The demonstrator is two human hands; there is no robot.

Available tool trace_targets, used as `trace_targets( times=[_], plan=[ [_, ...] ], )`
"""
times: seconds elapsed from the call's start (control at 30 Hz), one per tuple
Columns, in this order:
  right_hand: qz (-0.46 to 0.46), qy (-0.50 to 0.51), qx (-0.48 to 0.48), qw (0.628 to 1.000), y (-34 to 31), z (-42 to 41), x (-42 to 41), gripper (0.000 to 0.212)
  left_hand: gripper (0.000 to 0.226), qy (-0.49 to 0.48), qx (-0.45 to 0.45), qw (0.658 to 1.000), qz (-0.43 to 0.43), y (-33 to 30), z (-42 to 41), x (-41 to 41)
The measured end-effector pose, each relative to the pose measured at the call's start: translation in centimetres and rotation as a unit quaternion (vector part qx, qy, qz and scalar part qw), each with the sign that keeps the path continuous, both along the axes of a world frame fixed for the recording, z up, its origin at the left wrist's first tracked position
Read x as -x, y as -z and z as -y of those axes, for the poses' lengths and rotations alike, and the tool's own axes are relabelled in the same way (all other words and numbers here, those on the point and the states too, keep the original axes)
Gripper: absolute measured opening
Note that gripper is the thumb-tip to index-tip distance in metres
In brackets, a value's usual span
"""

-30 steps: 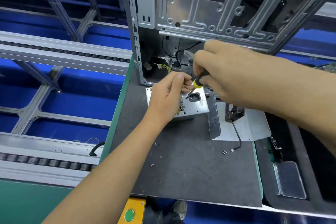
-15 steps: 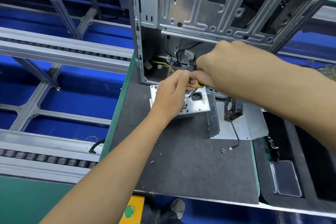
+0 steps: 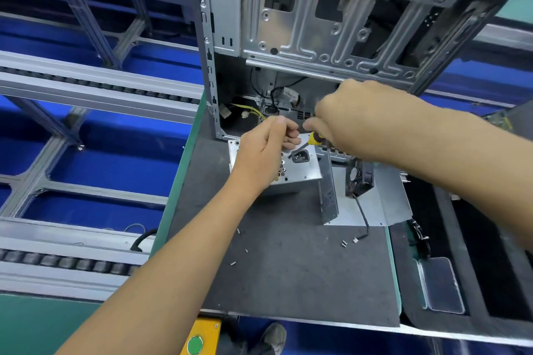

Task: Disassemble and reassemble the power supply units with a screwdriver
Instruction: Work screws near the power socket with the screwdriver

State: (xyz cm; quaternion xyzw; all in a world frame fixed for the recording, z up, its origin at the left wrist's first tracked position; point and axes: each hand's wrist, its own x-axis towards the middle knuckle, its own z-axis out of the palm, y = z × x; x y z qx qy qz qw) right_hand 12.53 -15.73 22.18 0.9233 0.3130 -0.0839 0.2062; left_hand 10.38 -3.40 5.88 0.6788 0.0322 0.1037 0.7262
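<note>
Supply (image 3: 302,170) stands near the counter's (image 3: 288,268) far edge, socket face up, just before the open case (image 3: 288,23). Left hand (image 3: 264,153) rests on it, fingers curled at the top edge, likely steadying it. Right hand (image 3: 354,118) grips the screwdriver (image 3: 310,141), tip angled down beside the socket. Loose screws (image 3: 343,243), a fan (image 3: 359,179) and a cover (image 3: 328,190) lie nearby.

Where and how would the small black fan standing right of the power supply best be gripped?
Probably the small black cooling fan is best pinched from above across its square frame. It stands on edge on the bent metal sheet, top edge free, with its black cable trailing forward. Avoid the blades.
</note>
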Motion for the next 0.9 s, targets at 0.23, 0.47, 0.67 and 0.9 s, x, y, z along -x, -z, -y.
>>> trace_targets(
  times=[0.23,0.47,0.67,0.9],
  plan=[
    [-0.019,-0.093,0.004,0.995,-1.5,-0.2,-0.6,0.005,0.044,-0.010,0.020,1.000,0.001,-0.1,-0.5,-0.1],
    [0.028,-0.095,-0.006,0.995,-0.3,-3.0,0.0,0.043,0.049,-0.007,-0.035,0.999,-0.009,-0.3,0.0,0.2],
    [-0.027,-0.132,0.041,0.990,-0.8,-2.3,-0.6,0.013,0.037,-0.008,-0.015,1.000,-0.001,0.4,-0.1,0.0],
    [0.028,-0.159,0.098,0.982,-1.1,-1.2,-0.6,0.035,0.047,0.004,0.012,1.000,-0.004,0.6,0.1,-0.4]
  ],
)
